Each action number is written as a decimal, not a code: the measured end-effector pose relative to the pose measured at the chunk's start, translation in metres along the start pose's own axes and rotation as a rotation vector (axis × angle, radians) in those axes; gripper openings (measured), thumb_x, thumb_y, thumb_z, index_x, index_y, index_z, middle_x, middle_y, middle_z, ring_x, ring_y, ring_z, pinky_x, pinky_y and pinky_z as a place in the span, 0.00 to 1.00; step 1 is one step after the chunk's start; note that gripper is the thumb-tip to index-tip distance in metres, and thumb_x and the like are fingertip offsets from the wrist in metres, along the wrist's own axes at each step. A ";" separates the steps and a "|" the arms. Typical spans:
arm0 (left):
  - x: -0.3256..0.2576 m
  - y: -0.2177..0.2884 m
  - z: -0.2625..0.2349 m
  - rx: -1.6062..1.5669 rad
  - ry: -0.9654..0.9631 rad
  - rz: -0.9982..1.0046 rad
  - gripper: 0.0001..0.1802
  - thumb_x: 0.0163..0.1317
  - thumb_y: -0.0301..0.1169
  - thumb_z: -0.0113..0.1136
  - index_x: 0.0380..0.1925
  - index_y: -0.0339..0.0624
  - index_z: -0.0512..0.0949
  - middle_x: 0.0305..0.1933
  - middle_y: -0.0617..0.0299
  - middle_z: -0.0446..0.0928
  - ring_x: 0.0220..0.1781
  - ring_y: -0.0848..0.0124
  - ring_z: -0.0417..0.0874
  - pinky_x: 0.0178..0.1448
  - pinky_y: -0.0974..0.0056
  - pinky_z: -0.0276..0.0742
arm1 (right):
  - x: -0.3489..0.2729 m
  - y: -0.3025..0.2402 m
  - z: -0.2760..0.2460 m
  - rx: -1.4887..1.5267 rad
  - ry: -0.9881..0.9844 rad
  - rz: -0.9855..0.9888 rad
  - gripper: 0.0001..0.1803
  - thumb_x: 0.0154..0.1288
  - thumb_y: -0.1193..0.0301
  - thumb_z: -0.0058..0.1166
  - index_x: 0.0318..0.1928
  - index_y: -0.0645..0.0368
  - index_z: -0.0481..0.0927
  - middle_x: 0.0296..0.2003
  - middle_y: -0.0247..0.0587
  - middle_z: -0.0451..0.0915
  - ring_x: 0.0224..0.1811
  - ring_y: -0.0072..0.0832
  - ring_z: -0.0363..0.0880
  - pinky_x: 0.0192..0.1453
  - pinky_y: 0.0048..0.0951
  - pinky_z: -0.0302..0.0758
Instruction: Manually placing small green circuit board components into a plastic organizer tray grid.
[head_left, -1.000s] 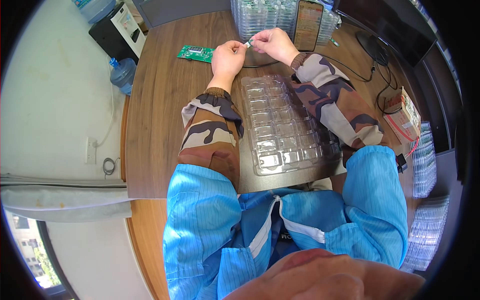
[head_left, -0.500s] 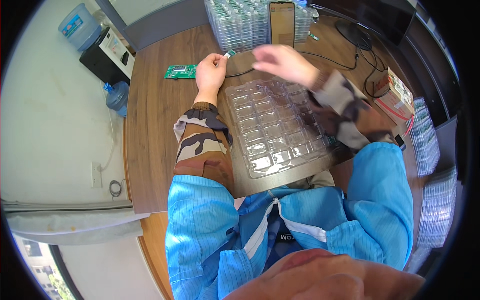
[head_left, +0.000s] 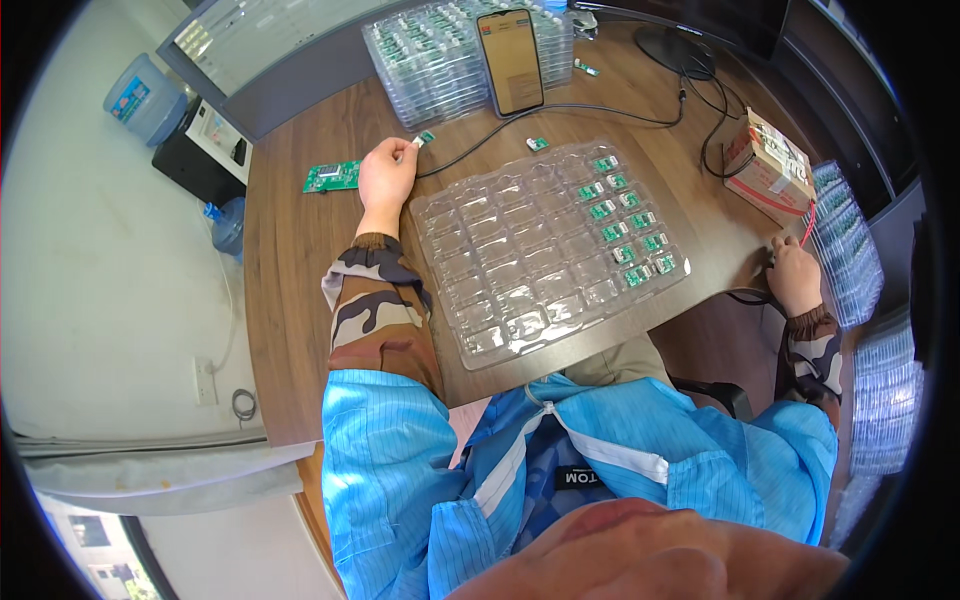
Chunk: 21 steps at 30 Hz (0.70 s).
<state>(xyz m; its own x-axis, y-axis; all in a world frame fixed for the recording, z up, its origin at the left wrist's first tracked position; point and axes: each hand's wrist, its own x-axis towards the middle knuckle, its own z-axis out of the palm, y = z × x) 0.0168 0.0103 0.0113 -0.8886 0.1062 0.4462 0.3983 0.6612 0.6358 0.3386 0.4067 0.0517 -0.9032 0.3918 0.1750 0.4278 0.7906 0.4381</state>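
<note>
Wooden desk (head_left: 300, 250), cluttered with stacked blister trays (head_left: 440, 55) and a phone (head_left: 510, 60). Left hand (head_left: 385, 178) pinching a small green circuit module (head_left: 425, 138) beside the clear blister tray (head_left: 540, 250), probably kept close for slotting. Right hand (head_left: 795, 280) curled at desk edge near a cardboard box (head_left: 768, 165); grip unclear. Right column already filled.

Clear glossy plastic blister tray (head_left: 520, 260) centre, catching glare. Matt brown wood-grain tabletop (head_left: 290, 250) beneath. Left hand (head_left: 385, 175) at 11 o'clock pinches small green circuit module (head_left: 425, 138), matt board. Cardboard box (head_left: 765, 165) at 2 o'clock, dull paper finish. Phone (head_left: 510, 60) at 12 o'clock, glossy glass.
</note>
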 end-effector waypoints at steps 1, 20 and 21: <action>0.001 -0.004 0.003 -0.015 0.002 0.014 0.11 0.48 0.39 0.56 0.24 0.43 0.78 0.22 0.58 0.76 0.28 0.61 0.77 0.33 0.62 0.70 | -0.001 0.003 0.009 -0.040 -0.056 0.030 0.09 0.48 0.76 0.45 0.33 0.60 0.72 0.30 0.44 0.73 0.28 0.37 0.77 0.31 0.31 0.74; 0.002 -0.004 0.002 -0.027 -0.005 0.005 0.11 0.49 0.38 0.57 0.24 0.41 0.77 0.19 0.60 0.75 0.23 0.65 0.75 0.30 0.64 0.69 | 0.002 0.018 0.034 0.070 -0.007 -0.106 0.13 0.43 0.81 0.46 0.34 0.65 0.67 0.31 0.47 0.70 0.31 0.40 0.73 0.35 0.33 0.71; 0.001 -0.003 0.001 -0.026 -0.001 0.009 0.11 0.49 0.38 0.57 0.24 0.41 0.77 0.19 0.60 0.74 0.23 0.65 0.75 0.30 0.64 0.69 | 0.002 0.017 0.033 0.069 -0.003 -0.111 0.14 0.42 0.81 0.47 0.34 0.65 0.67 0.31 0.48 0.70 0.31 0.39 0.74 0.35 0.33 0.71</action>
<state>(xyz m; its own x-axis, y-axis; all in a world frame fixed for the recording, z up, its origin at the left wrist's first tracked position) 0.0143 0.0093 0.0087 -0.8854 0.1130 0.4509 0.4118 0.6406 0.6481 0.3454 0.4366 0.0304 -0.9453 0.3010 0.1261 0.3262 0.8597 0.3931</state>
